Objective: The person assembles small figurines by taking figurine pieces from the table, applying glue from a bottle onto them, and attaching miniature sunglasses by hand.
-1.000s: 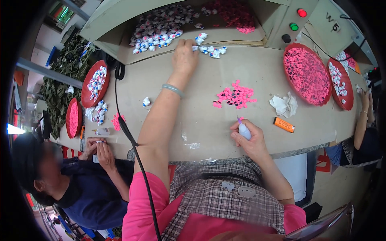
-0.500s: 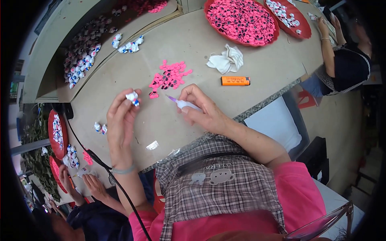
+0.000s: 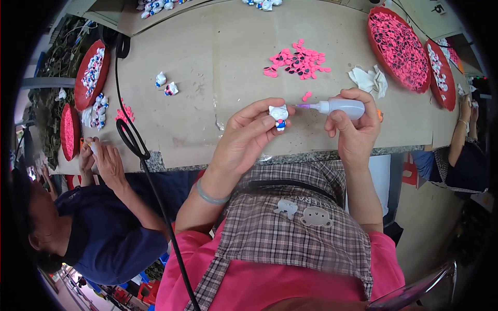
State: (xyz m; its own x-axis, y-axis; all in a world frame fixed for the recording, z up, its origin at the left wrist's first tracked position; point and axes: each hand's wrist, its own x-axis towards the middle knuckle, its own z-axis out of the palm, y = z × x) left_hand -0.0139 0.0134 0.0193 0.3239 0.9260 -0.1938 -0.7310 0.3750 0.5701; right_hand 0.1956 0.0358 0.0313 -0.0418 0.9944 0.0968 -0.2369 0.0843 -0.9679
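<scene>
Between the thumb and fingers of my left hand (image 3: 249,132) is a small white cat figurine (image 3: 279,112) with a blue and red body, its head up. My right hand (image 3: 358,122) grips a translucent squeeze bottle (image 3: 345,108) with a thin purple nozzle. The nozzle points left and its tip is close beside the figurine's head; I cannot tell whether they touch. Beyond my hands lies a loose pile of small pink and black pieces (image 3: 301,61), with a couple of pink pieces (image 3: 306,96) nearer the bottle. Two more cat figurines (image 3: 170,88) lie to the left.
At the right stand a red tray of pink pieces (image 3: 399,52) and a red tray of white figurines (image 3: 440,75). A crumpled white cloth (image 3: 368,80) and a partly hidden orange lighter (image 3: 380,115) lie near my right hand. A black cable (image 3: 132,140) hangs at the left, beside a co-worker (image 3: 109,228).
My hands have come together: the bottle's nozzle is now beside the figurine, which faces upright. The whole view has swung, so the table's things appear shifted.
</scene>
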